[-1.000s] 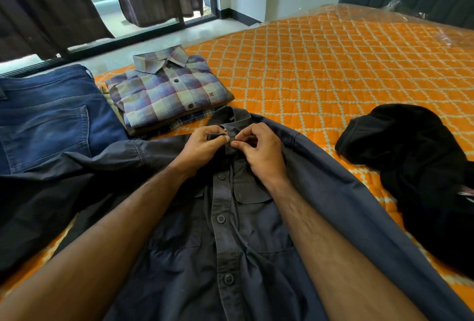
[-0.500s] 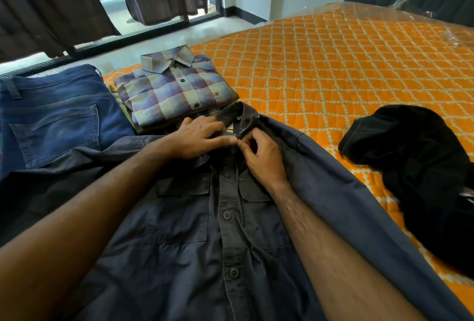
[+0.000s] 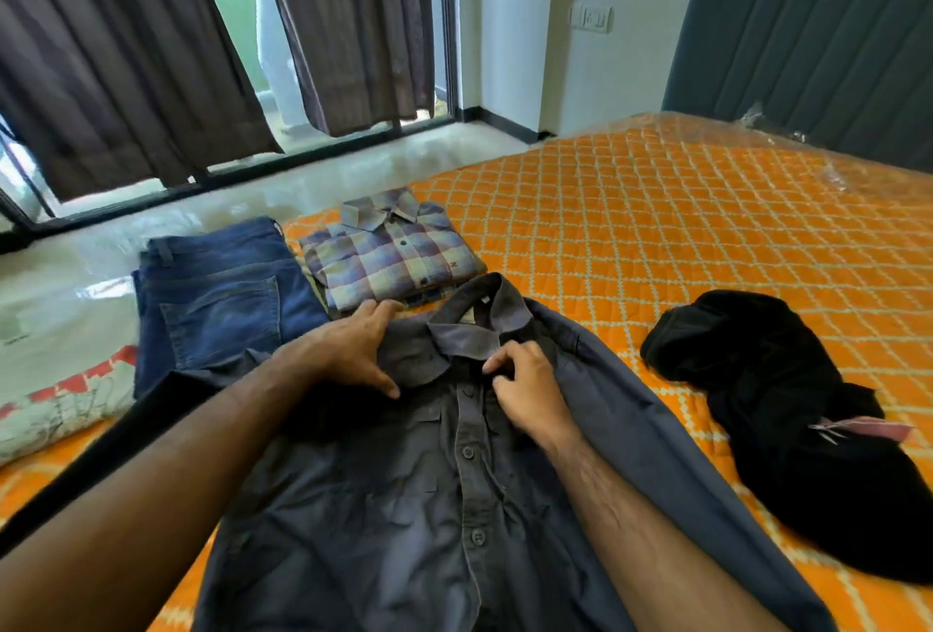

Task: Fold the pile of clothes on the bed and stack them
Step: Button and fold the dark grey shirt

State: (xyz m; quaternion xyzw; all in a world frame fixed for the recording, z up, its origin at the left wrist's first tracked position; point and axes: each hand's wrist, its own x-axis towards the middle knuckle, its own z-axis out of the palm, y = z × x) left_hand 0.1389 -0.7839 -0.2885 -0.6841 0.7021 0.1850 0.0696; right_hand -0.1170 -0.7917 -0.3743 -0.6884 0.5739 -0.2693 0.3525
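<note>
L hand (image 3: 348, 354) flat on grey shirt (image 3: 404, 505) collar, R hand (image 3: 530, 394) beside

The grey shirt (image 3: 404, 505) runs off the bottom edge, hem unseen. The plaid shirt (image 3: 389, 258) hides most of the garments stacked beneath it.

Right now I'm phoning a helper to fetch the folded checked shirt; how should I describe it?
On the orange quilted bed, look at the edge nearest the window. The checked shirt lies folded there, between the blue jeans and the dark shirt, the only checked garment.
</note>
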